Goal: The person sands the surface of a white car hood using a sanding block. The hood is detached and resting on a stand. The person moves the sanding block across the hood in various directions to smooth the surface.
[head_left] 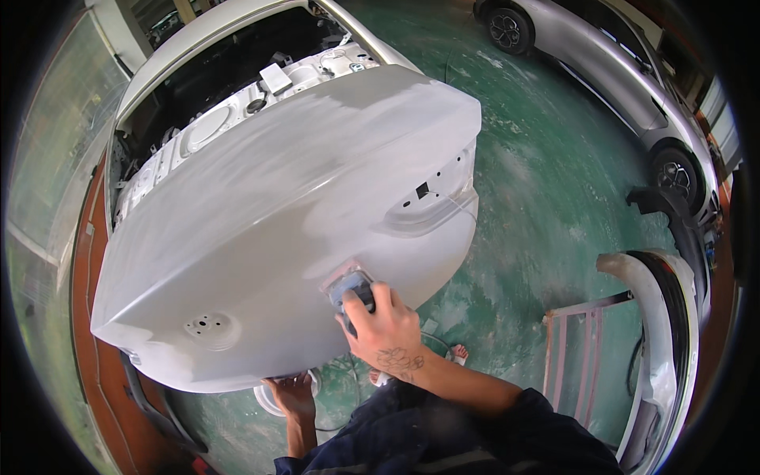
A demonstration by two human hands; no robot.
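A large car trunk lid (237,237), coated in patchy grey and white, spreads across the middle. On its right lower face my right hand (385,324) is closed around a blue-grey and black sander (355,291). The sander's pinkish pad lies against the painted surface. Below, my left hand (291,394) grips the lid's lower edge, its fingertips partly hidden under the rim. A recessed lamp opening (431,194) with a thin wire is right of the sander, and a round dimple with small holes (207,324) is on the left.
Beyond the lid stands the stripped car body (214,127). A silver car (609,71) is parked at the far right. Loose bumpers (665,332) and a metal frame (578,356) stand on the green floor (538,190). A white bucket (269,400) sits behind my left hand.
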